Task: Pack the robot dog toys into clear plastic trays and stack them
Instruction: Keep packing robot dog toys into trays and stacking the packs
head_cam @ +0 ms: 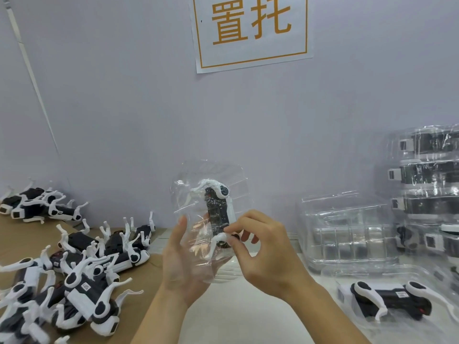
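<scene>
Biggest thing in view is the pale lilac wall point(124, 108) with a white paper sign bordered and lettered in orange point(252, 31) taped up top. Below it, a white tabletop point(236, 316), with a brown cardboard sheet point(22, 234) covering its left part.

On the right there's a tall stack of clear plastic trays already filled with black-and-white toys point(427, 184), and just beside it a lower stack of empty clear plastic trays point(347, 232). In front of those, one more packed tray with a toy lying flat point(390, 304) sits on the table.

Left side, on the cardboard: a loose heap of black-and-white robot dog toys with legs sticking up point(74, 276), plus a smaller bunch point(37, 204) further back by the wall.

Now the hands. The left hand point(183, 264) is held up with fingers mostly straight, palm cradling a clear plastic tray point(211, 194) from behind (tilted upright, off the table). Inside it is a black robot dog toy with white legs point(218, 209). The right hand point(265, 249) pinches one of the toy's white legs between thumb and forefinger at the tray's lower end, other fingers loosely curled.
</scene>
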Tool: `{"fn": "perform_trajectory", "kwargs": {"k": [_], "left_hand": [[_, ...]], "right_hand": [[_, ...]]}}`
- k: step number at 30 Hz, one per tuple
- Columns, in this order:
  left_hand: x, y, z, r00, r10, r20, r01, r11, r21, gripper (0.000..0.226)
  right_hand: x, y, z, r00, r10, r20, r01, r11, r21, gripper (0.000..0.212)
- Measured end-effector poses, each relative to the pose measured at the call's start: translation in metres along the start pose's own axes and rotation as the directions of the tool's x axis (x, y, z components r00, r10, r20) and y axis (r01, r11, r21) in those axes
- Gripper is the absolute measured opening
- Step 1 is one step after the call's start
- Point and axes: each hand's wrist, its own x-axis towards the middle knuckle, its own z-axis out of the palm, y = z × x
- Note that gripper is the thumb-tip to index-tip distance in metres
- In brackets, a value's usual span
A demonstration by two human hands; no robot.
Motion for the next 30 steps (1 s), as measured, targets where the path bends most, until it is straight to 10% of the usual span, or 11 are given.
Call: {"fn": "perform_trajectory", "kwargs": {"k": [20,26,30], "left_hand": [[0.004,-0.006,0.008,0.996,-0.073,0.049,0.053,0.944,0.327,0.078],[0.005,-0.006,0.026,0.995,-0.012,0.095,-0.063,0.659,0.749,0.06],[0.004,-0.01,0.04,0.989,0.019,0.144,-0.141,0.347,0.927,0.062]], "right_hand": [[0.012,0.02,-0.025,0.955,0.223,-0.198,-0.215,0.975,0.059,0.025],[0.029,0.013,-0.077,0.793,0.469,-0.388,-0.415,0.883,0.221,0.019],[0.034,0.002,-0.105,0.77,0.637,0.038,-0.638,0.767,0.065,0.06]]}}
